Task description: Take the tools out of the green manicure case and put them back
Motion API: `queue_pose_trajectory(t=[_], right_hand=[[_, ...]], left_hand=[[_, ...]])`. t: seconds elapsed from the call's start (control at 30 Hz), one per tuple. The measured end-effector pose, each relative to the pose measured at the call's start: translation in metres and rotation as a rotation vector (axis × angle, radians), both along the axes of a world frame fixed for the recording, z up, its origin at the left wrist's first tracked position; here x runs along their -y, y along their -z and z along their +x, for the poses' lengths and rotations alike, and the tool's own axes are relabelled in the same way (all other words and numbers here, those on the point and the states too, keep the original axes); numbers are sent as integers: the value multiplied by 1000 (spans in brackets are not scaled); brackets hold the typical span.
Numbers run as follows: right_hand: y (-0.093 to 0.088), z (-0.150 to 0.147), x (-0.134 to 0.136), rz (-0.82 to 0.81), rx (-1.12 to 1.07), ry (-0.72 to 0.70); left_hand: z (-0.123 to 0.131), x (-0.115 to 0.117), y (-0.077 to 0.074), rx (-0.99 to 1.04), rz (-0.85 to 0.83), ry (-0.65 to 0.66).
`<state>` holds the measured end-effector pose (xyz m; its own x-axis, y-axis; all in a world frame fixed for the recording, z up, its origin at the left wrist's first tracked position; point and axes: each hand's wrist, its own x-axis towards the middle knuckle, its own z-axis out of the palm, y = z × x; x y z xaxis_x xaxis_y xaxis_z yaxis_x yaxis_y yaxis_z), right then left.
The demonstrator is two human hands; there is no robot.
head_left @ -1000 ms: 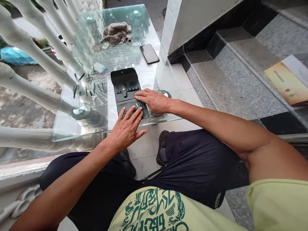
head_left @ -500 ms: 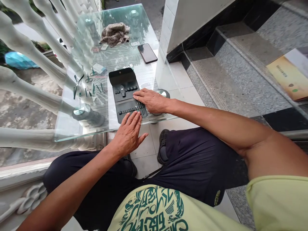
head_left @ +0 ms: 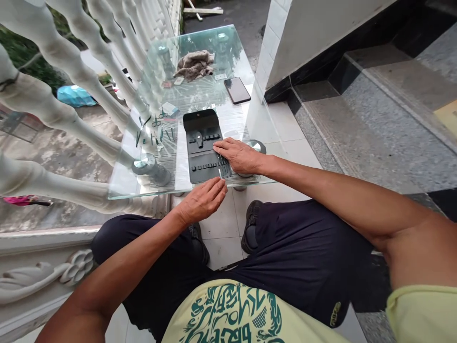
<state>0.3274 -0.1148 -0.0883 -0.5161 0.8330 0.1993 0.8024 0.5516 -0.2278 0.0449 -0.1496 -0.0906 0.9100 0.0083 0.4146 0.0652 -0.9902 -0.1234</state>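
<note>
Head view: on the glass table (head_left: 181, 166), a black case (head_left: 205, 161) lies open near the edge closest to the person. The left hand (head_left: 204, 199), just off the case's near edge, pinches a slim tool (head_left: 220, 173) between its fingertips. The right hand (head_left: 236, 155) rests on the case's right edge beside more thin tools (head_left: 223, 165), fingers outstretched and close together; whether they grip anything cannot be told. Scissors (head_left: 157, 122) lie left of the case, a phone (head_left: 237, 90) beyond it to the right, and a crumpled cloth (head_left: 194, 65) farther back.
</note>
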Motion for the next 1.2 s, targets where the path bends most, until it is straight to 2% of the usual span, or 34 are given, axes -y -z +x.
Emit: queue_pose_trajectory(t=[0.1, 0.17, 0.23, 0.3, 0.37, 0.47, 0.53, 0.63, 0.77, 0.87, 0.93, 1.0, 1.1, 1.2], right_hand=[[3, 1, -1, 17, -8, -5], [5, 2, -1, 34, -4, -11], [5, 2, -1, 34, -6, -15], [4, 2, 0, 20, -17, -14], [3, 2, 1, 7, -26, -8], [2, 2, 2, 13, -25, -8], [2, 2, 3, 26, -20, -14], [2, 2, 2, 31, -22, -18], [1, 2, 2, 2, -30, -13], [1, 2, 1, -14, -37, -2], [0, 2, 0, -6, -34, -3], [0, 3, -2, -1, -22, -14], [-2, 5, -4, -4, -12, -22], [-4, 6, -6, -14, -10, -14]], left_hand=[[-16, 4, -23, 59, 8, 23], [-29, -5, -40, 138, 13, -17], [-43, -25, -55, 230, 44, -94], [-56, -54, -62, 282, 57, -221], [-68, -85, -61, 242, 10, -357], [-83, -122, -51, 64, -31, -432], [-90, -136, -43, -41, -24, -421], [-100, -143, -35, -147, -21, -402], [-114, -148, -31, -215, -47, -423], [-123, -146, -35, -205, -52, -422], [-121, -138, -41, -143, -58, -416], [-108, -120, -47, -83, -87, -393], [-67, -81, -53, -32, -170, -310], [-19, -41, -47, -42, -252, -260]])
